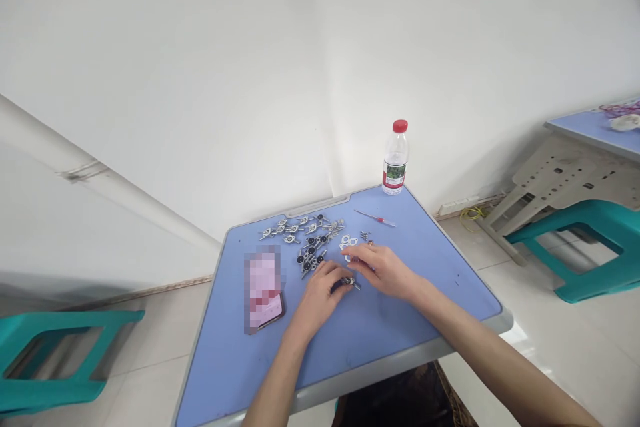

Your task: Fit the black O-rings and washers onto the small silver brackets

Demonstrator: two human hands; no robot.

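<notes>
My left hand (320, 293) rests near the middle of the blue table (400, 327). Its thumb and fingers close around a small metal fitting (353, 283) with a short stem pointing right. Just above and to the right is my right hand (383, 270), its fingertips drawn together at the near edge of some flat white gaskets (346, 240). Whatever those fingertips may grip is too small to make out. Several similar metal fittings with black round parts (311, 251) lie beyond my left hand, and plainer silvery ones (290, 229) lie farther back.
Tiny metal pieces (365, 235) sit beside the gaskets. A thin screwdriver (379, 218) with a red section lies behind them. At the back right corner stands a water bottle (395, 170); a phone (270, 307) lies on the left. Teal stools (590, 247) flank the table.
</notes>
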